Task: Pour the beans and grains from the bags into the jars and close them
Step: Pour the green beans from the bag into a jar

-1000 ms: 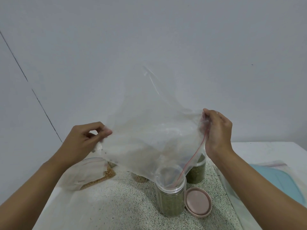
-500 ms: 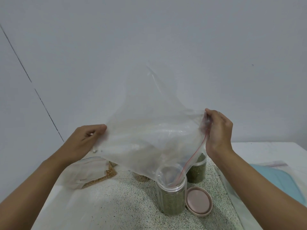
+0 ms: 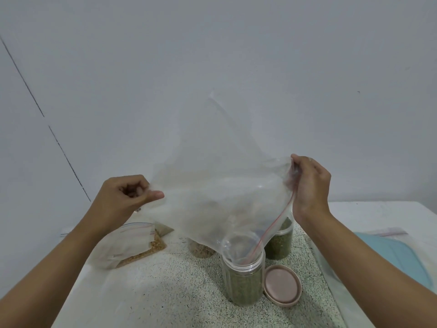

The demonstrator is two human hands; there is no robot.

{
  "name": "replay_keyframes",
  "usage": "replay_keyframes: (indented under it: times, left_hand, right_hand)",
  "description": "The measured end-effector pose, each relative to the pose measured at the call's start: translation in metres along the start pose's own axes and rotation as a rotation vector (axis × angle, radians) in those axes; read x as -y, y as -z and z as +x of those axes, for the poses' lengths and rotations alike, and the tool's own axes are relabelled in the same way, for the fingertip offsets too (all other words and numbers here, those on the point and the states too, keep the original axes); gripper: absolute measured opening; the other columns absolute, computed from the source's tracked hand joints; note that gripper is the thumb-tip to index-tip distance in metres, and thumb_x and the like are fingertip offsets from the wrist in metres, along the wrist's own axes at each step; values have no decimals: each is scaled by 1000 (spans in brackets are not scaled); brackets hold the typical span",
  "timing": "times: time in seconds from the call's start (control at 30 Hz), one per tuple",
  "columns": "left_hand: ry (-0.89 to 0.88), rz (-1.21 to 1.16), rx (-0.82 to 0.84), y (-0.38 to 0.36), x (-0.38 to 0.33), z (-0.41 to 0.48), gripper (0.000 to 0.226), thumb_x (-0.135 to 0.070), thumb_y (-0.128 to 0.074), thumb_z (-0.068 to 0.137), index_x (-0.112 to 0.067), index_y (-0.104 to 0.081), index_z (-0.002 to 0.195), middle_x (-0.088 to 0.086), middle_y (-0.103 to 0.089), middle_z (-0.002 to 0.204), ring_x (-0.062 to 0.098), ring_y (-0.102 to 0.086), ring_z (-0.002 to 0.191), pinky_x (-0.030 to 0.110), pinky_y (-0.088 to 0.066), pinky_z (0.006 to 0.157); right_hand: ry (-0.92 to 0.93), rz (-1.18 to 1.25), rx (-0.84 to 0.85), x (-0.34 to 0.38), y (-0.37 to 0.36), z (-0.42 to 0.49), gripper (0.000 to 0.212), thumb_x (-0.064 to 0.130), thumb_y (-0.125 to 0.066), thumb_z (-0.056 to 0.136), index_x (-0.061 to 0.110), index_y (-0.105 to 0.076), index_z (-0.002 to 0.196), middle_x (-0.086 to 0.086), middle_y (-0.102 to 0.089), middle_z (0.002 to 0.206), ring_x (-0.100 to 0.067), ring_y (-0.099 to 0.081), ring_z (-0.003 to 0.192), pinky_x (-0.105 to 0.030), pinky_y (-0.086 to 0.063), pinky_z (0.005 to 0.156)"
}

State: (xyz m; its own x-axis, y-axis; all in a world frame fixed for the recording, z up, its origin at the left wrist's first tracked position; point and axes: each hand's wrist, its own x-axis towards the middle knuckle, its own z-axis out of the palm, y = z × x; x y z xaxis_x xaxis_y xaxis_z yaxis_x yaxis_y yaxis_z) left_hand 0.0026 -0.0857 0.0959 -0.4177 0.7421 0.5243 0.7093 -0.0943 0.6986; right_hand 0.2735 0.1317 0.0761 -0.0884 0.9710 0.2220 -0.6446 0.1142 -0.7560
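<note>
Both hands pinch a clear bag: the left hand its raised corner, the right hand its zip edge. The bag mouth dips into the open jar of green grain, mid-tabletop, touching a pink lid.

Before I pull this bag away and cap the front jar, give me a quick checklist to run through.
1. Clear bag emptied: ok, nothing shows inside.
2. Bag's mouth inside the front jar: ok, its corner dips past the rim.
3. Grip on the bag: ok, left hand pinches one edge, right hand holds the zip end.
4. Room for closing: ok, beans stop below the threaded neck.
5. Pink lid at hand: ok, it lies on the table beside the jar.
6. Rear jar closed: cannot tell, the bag hides its top.
</note>
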Motion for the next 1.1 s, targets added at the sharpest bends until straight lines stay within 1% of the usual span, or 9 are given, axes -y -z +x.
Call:
replay_keyframes:
  times: [0.1, 0.23, 0.4, 0.53, 0.73, 0.87, 0.93, 1.03, 1.1]
  left_hand:
    - [-11, 16, 15, 2, -2, 2, 33, -21, -79, 76, -1, -57, 62, -6, -40, 46, 10, -36, 44, 13, -37, 48]
    - [-7, 36, 35, 3, -2, 2, 36, -26, -77, 78, -19, -53, 53, -5, -35, 48, 11, -33, 46, 14, -39, 48]
    - [39, 41, 75, 3, -6, 3, 31, -37, -68, 86, -20, -61, 60, 21, -43, 53, 19, -40, 45, 19, -40, 47]
    - [22, 78, 7, 2, -4, 4, 37, -36, -70, 85, -5, -63, 66, 1, -43, 46, 12, -36, 44, 14, -34, 47]
    - [43, 12, -39, 3, -5, 6, 24, -32, -74, 85, -21, -72, 63, 2, -61, 56, 16, -42, 43, 17, -34, 45]
    - [106, -35, 32, 7, -5, 5, 23, -35, -69, 86, -18, -76, 72, 3, -70, 65, 18, -60, 56, 14, -46, 59]
    - [130, -59, 55, 8, -3, 4, 15, -31, -74, 84, -19, -78, 75, 11, -73, 75, 24, -65, 63, 22, -49, 69]
    - [116, -71, -12, 4, -3, 3, 9, -21, -79, 81, -13, -78, 76, 23, -66, 70, 16, -49, 48, 16, -42, 52]
    - [105, -85, -84, 3, -2, 4, 7, -20, -81, 78, -14, -78, 75, 21, -69, 76, 17, -55, 58, 14, -43, 51]
  right_hand:
    - [-2, -4, -3, 0, 1, 0, 29, 5, -64, 95, 11, -60, 67, 9, -59, 59, -4, -56, 62, -15, -47, 60]
    - [1, 12, -3, -1, 1, 0, 33, 3, -63, 95, 12, -58, 64, 9, -57, 57, -3, -55, 58, -14, -46, 58]
    - [-10, 25, -4, -2, 1, 1, 32, 4, -63, 96, 12, -58, 65, 10, -56, 56, -2, -55, 57, -14, -46, 58]
    - [-14, 6, 11, -3, 1, 3, 48, 9, -63, 97, 22, -60, 51, 11, -54, 58, -5, -52, 62, -20, -42, 63]
    - [-13, -7, -17, -4, 0, 1, 49, 10, -57, 101, 23, -53, 54, 13, -49, 53, -3, -44, 53, -18, -37, 54]
    - [-14, -28, -14, -2, -1, 1, 49, 13, -56, 103, 24, -52, 55, 13, -50, 54, -4, -44, 52, -21, -35, 55]
    - [-1, -43, -18, -2, -1, 1, 43, 14, -55, 104, 19, -49, 61, 13, -49, 53, -4, -43, 52, -21, -34, 55]
    - [4, -43, -12, -4, -3, 0, 46, 15, -52, 105, 20, -47, 60, 14, -48, 52, -4, -43, 51, -20, -35, 54]
    - [-5, -44, -12, -5, -3, 1, 46, 18, -52, 106, 22, -48, 60, 14, -48, 54, -5, -44, 53, -21, -36, 57]
